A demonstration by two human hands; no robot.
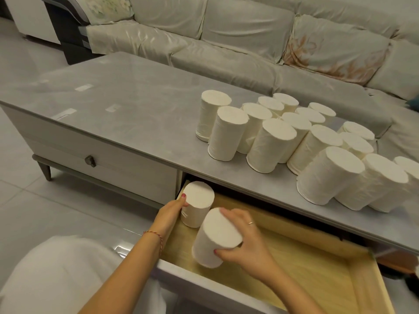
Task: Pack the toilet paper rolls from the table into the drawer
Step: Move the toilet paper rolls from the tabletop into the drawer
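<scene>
Grey table (136, 105) w/ many rolls (272, 141) standing; drawer (317, 268) open below. Left hand (174, 209) clasps corner roll (197, 203); right hand (242, 241) grips tilted roll (216, 237). Best set it upright, flush vs. its neighbour.

Head camera looks steeply down, close over the open drawer (317, 264)

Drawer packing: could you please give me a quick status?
Left hand holds a roll in the drawer's corner. Right hand grips a second roll, tilted. Many rolls on table. Nothing in the way.
</scene>
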